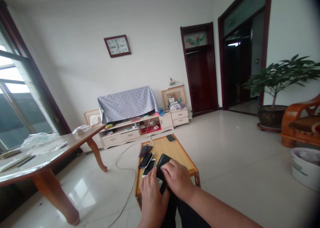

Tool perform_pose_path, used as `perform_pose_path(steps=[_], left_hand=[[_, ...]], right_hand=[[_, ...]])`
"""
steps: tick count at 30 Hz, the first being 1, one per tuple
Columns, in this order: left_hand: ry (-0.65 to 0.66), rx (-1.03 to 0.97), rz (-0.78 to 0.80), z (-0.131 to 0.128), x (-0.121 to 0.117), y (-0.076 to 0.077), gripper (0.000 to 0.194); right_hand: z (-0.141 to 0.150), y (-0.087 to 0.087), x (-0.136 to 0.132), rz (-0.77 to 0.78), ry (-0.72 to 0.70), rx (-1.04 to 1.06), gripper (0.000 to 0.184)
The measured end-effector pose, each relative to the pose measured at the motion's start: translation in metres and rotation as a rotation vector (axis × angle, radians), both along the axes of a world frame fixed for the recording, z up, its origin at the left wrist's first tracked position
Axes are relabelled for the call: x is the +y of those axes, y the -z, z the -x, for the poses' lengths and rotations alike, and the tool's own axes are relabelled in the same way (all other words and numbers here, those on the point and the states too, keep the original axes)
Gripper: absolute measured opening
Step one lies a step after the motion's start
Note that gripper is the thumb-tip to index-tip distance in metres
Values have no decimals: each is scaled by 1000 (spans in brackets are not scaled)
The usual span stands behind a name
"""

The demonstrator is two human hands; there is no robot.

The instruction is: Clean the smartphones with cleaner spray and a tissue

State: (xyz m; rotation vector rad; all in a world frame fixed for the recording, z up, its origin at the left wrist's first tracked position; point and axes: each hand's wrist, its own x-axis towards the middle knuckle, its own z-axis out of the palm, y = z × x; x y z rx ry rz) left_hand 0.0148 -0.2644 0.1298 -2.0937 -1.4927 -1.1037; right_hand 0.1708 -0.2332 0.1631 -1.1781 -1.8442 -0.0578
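Observation:
A black smartphone [163, 159] is held low in front of me, above the near end of a small wooden table [172, 151]. My left hand [153, 191] is closed round its lower left part, and a lighter patch shows beside the fingers. My right hand [178, 176] has its fingers curled together against the phone's right side; whatever they pinch is hidden. Left of the held phone lie a white-edged phone [148, 169], a dark phone [146, 161] and another dark device [145, 150]. One more black phone [170, 138] rests at the table's far end.
A small clear bottle [151, 140] stands on the far left of the small table. A cable [130, 193] runs along the floor. To the left is a larger table [56, 151] with plastic bags. A white bucket [305, 169] and a wooden chair [290, 124] are at right.

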Motion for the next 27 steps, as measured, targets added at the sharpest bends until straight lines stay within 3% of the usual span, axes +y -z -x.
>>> perform_pose_path(steps=[4,9,15,21,27], left_hand=[[-2,49,-1,-2,-1,2,74],[0,59,-36,-3,0,9,66],[-6,81,-26,-9,-4,9,72],[-5,77,-45,-4,0,15,68],[-7,35,-3,1,1,13,75]], right_hand=[[-5,-3,10,18,140,103,12],[6,8,-4,4,-58,-107,18],[-7,-7,21,40,160,79,12],[9,8,-2,11,-32,-96,20],[1,4,10,49,169,46,13]])
